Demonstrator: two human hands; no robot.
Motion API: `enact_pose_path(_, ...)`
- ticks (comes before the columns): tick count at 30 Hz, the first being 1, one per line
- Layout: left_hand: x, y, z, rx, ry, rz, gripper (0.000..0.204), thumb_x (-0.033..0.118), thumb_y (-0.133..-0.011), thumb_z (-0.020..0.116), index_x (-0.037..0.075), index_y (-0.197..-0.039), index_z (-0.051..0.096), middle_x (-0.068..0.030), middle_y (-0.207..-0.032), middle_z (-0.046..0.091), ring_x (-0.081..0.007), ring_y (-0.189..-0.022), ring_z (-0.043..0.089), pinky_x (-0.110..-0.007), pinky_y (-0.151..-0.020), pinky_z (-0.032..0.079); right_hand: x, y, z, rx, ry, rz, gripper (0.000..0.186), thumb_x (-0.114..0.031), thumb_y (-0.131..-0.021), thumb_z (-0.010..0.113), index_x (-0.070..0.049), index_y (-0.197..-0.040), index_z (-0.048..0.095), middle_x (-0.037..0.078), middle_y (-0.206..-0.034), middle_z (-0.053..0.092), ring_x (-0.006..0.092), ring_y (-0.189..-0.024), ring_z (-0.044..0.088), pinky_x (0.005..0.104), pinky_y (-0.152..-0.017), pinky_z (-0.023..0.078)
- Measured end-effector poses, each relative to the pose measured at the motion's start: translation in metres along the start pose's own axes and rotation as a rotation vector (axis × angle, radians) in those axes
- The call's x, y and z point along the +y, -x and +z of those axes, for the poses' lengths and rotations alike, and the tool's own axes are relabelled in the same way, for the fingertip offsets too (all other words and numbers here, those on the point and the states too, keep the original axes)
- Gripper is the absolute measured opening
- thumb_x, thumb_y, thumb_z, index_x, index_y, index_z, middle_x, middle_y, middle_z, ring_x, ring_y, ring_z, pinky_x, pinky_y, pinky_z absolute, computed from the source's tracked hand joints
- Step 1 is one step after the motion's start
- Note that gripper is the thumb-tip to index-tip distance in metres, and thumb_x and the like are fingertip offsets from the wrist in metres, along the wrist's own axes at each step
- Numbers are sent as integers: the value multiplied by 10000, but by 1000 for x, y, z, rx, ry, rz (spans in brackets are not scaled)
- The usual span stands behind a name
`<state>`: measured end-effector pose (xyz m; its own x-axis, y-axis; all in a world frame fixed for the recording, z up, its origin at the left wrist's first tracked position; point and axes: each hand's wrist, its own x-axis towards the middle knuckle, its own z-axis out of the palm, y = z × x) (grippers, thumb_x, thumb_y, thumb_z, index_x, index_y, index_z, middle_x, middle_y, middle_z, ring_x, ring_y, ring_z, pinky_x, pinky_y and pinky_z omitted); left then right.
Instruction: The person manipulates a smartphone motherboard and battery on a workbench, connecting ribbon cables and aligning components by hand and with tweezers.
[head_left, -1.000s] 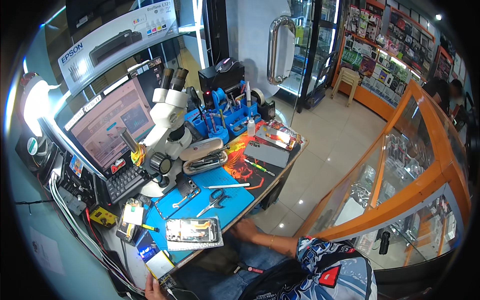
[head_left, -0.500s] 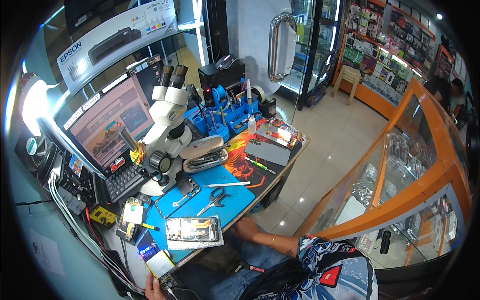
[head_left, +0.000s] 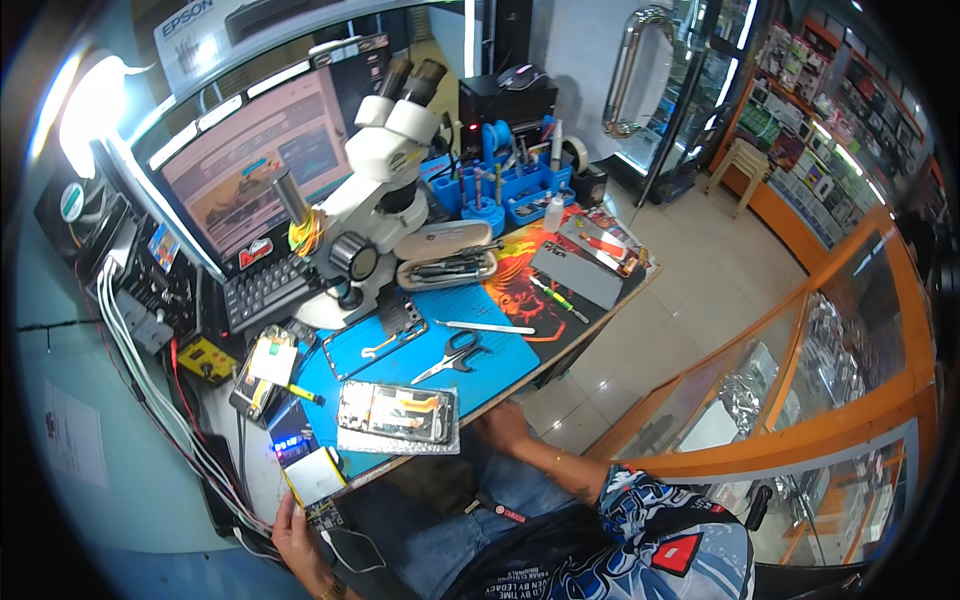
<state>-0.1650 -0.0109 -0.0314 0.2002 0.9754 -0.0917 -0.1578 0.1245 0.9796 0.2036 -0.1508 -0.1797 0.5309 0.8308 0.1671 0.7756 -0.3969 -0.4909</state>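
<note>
- The left hand [head_left: 295, 540] sits at the bottom left of the frame. Its fingers curl on the edge of a flat white and yellow box [head_left: 315, 478] at the desk corner. It looks like a light hold, but I cannot tell how tight.
- The right hand [head_left: 503, 425] rests low in the middle, by the desk edge. Its fingers look loose and hold nothing.
- Since a moment ago the view has come closer and turned a little. Both hands are in the same spots, so the work seems to be paused.
- A grey tray with an open phone [head_left: 397, 415] lies just left of the right hand, close but not touching.
- Scissors [head_left: 452, 355] lie above it on the blue mat [head_left: 500, 352].
- A white microscope [head_left: 385, 180] stands farther up, near the screen [head_left: 250, 165].
</note>
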Motion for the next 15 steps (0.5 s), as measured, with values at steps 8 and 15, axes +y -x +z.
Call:
enact_pose_path(8,4,2,-3,-3,-21,-33,393,22,-942,572,-113,-1309,536,-151,-1160,657,-161,-949,653,-275,-839,530,-22,-2,-10,83,-57,-88,161,-249,-811,677,-93,-793,712,162,-759,690,377,-710,664,502,-646,516)
enact_pose_path(15,4,3,-3,34,1,-48,397,21,-938,580,-95,-1316,546,-137,-1124,668,-134,-902,647,-246,-790,525,-20,-3,22,103,-86,-193,170,-252,-811,672,-87,-795,709,155,-764,693,366,-707,670,502,-644,514)
